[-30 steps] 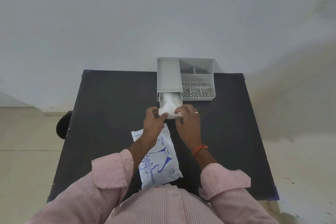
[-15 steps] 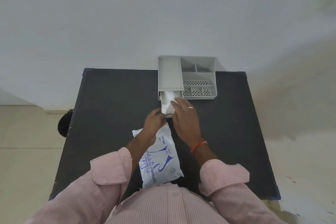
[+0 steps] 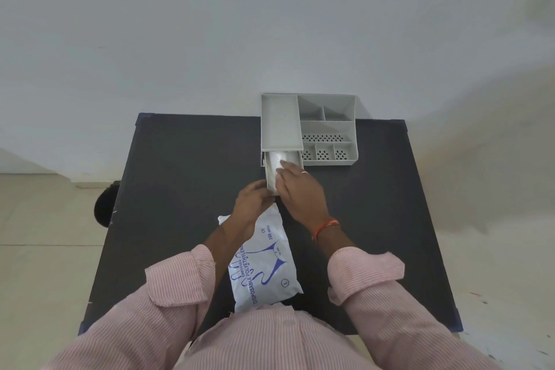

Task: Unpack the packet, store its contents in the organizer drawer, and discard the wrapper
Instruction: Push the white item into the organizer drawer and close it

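Observation:
A grey organizer (image 3: 280,122) stands at the table's far edge, with its drawer (image 3: 265,173) pulled out toward me. A white wad of plastic gloves (image 3: 274,165) lies in the drawer. My right hand (image 3: 300,192) presses flat on the wad with straight fingers. My left hand (image 3: 253,201) holds the drawer's front left corner, fingers curled at its edge. The white wrapper with blue print (image 3: 264,264) lies on the table between my forearms, partly under my left arm.
The black table (image 3: 180,174) stands against a pale wall. Open compartments (image 3: 327,135) make up the organizer's right half. A dark round object (image 3: 103,207) sits on the floor beside the table's left edge.
Both hands moved forward. The glove wad went from being held above the drawer's front to lying inside it, and my right hand flattened onto it.

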